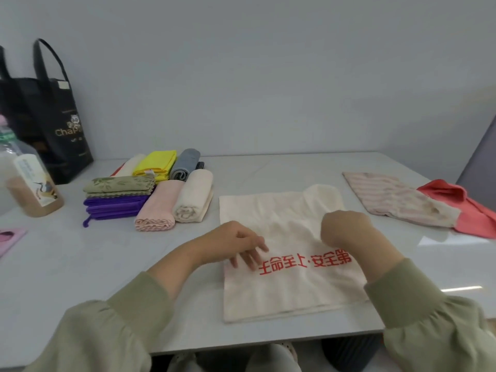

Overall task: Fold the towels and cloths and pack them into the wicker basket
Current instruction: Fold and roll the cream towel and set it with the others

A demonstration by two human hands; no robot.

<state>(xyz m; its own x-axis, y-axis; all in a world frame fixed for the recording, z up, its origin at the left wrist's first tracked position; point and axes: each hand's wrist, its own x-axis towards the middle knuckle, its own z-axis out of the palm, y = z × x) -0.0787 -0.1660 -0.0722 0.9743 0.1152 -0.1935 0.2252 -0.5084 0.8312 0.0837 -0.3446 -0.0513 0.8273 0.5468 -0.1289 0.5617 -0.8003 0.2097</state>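
Directly in front of the person, a cream towel [290, 291] lies flat on the white table [107, 264], its near edge close to the table's front edge. Its long axis seems to run away from the person toward the wall. A line of red characters [306, 263] runs across it from side to side, and its far right corner is lifted and curled over. Both hands are over the towel. The left hand [233, 242] rests at the left edge beside the red characters, fingers loosely extended onto the cloth. The right hand [346, 229] is just right of the middle with its back to the camera and fingers curled under; whether it pinches the fabric cannot be told. It is the nearer hand to the lifted corner, so a fold likely starts on that side. Left of the towel sits a group of folded cloths [150, 189]. To the right lie a striped cloth [389, 200] and a coral cloth [472, 210], both unfolded. No wicker basket is in view.
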